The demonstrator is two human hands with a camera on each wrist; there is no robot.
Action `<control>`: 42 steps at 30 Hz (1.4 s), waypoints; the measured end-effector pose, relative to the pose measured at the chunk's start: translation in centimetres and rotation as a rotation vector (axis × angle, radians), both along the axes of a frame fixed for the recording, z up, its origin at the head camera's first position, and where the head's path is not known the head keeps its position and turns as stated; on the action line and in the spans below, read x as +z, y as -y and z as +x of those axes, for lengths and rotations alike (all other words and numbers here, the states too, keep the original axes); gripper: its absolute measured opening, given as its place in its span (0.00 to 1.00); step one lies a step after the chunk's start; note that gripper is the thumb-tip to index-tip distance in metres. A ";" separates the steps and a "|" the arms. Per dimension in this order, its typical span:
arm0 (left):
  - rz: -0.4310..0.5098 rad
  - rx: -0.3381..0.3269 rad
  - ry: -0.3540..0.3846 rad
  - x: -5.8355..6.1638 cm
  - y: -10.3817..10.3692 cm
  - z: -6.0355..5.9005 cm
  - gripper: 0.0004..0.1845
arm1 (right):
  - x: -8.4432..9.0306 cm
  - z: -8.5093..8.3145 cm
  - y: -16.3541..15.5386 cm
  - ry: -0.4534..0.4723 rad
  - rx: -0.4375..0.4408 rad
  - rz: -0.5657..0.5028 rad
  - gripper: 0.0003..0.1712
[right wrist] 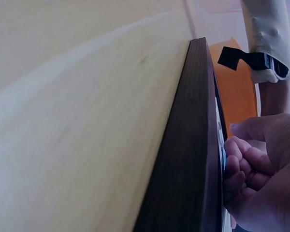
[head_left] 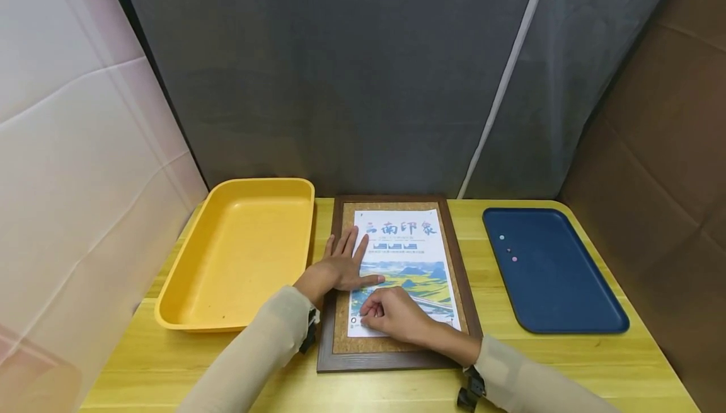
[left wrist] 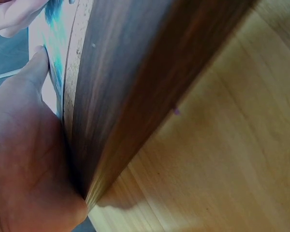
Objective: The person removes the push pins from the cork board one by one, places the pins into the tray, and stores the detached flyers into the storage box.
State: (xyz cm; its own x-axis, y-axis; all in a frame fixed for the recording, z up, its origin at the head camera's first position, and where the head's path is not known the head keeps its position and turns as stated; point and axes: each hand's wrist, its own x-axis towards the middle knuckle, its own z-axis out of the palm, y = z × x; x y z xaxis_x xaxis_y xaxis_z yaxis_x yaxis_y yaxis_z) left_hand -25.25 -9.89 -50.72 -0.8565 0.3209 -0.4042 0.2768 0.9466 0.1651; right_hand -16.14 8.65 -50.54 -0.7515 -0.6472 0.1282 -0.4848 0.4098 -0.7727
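Observation:
A dark wooden frame with a cork board lies flat in the middle of the table, and a printed poster lies on the cork. My left hand rests flat on the poster's left edge with its fingers spread. My right hand is curled at the poster's lower left corner, thumb and fingertips pinching something small, seemingly a pushpin, hidden by the fingers. The left wrist view shows my left hand against the frame. In the right wrist view, my right hand is bunched beside the frame.
A deep yellow tray stands left of the frame, almost touching it. A shallow blue tray lies to the right with 3 small pins near its far end. Grey curtain behind, cardboard wall at right, table edge near me.

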 end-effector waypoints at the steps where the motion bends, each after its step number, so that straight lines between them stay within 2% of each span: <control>1: 0.001 0.000 -0.002 0.0 0.0 0.1 0.62 | -0.1 0.1 0.1 -0.005 -0.008 0.005 0.02; 6: -0.007 -0.002 -0.009 0.2 0.0 0.3 0.61 | -0.3 0.4 0.6 -0.027 -0.051 0.014 0.02; 13: -0.012 -0.012 -0.009 0.6 -0.1 0.5 0.61 | -0.6 0.5 1.1 -0.054 -0.067 0.020 0.02; 19: -0.004 -0.011 -0.011 0.1 0.0 0.2 0.60 | -0.7 0.5 1.5 -0.078 -0.072 0.036 0.02; 25: 0.005 -0.009 -0.004 0.4 0.0 0.3 0.59 | -0.6 0.6 1.6 -0.084 -0.072 0.037 0.03; 36: -0.019 -0.013 0.007 -0.3 0.1 -0.4 0.59 | -0.4 0.5 2.0 -0.075 -0.095 0.067 0.04; 42: -0.001 -0.013 0.003 -0.1 0.0 -0.2 0.59 | -0.3 0.7 2.1 -0.099 -0.113 0.096 0.07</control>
